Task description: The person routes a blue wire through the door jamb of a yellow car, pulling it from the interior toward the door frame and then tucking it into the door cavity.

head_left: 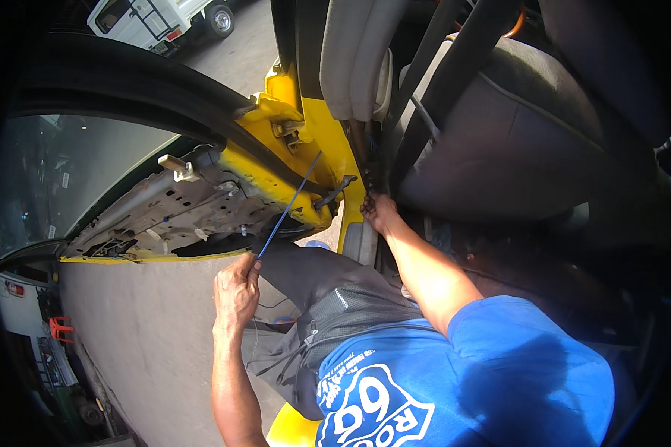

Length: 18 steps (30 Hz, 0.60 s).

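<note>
My left hand [235, 290] is closed around the lower end of a long, thin blue rod or stiff cable [285, 212]. It slants up and right, its far tip in front of the yellow door frame [322, 134]. A thin dark wire trails below this hand. To the right, my right hand [379, 212] reaches to the dark gap along the inner edge of the yellow pillar, its fingers curled. What they grip, if anything, is hidden. Left of the pillar stands the open yellow car door, its bare metal inner panel [164, 205] uncovered.
A black door check arm [335, 192] joins door and pillar. A grey car seat [499, 127] and dark belts fill the right side. Beyond the door are a white vehicle [153, 26], and at lower left an orange plastic stool [61, 328] on the concrete floor [149, 328].
</note>
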Each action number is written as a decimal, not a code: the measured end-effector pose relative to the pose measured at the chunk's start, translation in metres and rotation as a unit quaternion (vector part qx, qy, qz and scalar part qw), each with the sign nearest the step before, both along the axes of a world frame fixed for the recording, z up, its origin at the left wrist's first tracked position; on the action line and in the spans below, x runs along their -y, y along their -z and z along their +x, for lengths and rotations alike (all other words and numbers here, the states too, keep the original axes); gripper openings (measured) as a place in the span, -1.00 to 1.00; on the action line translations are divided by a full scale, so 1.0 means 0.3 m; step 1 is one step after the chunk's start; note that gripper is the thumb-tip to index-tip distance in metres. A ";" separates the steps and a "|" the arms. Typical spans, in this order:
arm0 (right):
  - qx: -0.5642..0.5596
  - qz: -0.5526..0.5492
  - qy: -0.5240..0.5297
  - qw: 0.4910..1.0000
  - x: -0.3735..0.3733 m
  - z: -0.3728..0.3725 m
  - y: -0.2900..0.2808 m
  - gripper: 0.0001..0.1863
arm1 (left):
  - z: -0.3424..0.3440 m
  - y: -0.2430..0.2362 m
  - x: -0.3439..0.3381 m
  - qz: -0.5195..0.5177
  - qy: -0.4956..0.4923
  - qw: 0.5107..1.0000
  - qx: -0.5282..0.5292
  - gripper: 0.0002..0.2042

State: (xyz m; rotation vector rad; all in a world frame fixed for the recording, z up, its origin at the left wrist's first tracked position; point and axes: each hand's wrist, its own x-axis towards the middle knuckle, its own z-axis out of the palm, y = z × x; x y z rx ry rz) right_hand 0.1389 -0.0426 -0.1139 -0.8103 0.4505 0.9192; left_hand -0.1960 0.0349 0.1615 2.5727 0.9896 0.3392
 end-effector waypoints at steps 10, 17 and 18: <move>0.037 -0.076 -0.058 0.995 0.033 0.009 -0.079 -0.86 | -0.042 0.037 0.017 -0.055 -0.026 0.998 0.012 -0.85; 0.011 -0.033 0.004 0.999 0.010 0.024 -0.018 -0.85 | -0.052 0.091 -0.011 -0.077 -0.054 0.995 0.033 -0.85; 0.039 -0.058 -0.056 0.996 0.029 0.022 -0.027 -0.84 | -0.061 0.092 -0.019 -0.061 -0.048 0.996 0.046 -0.85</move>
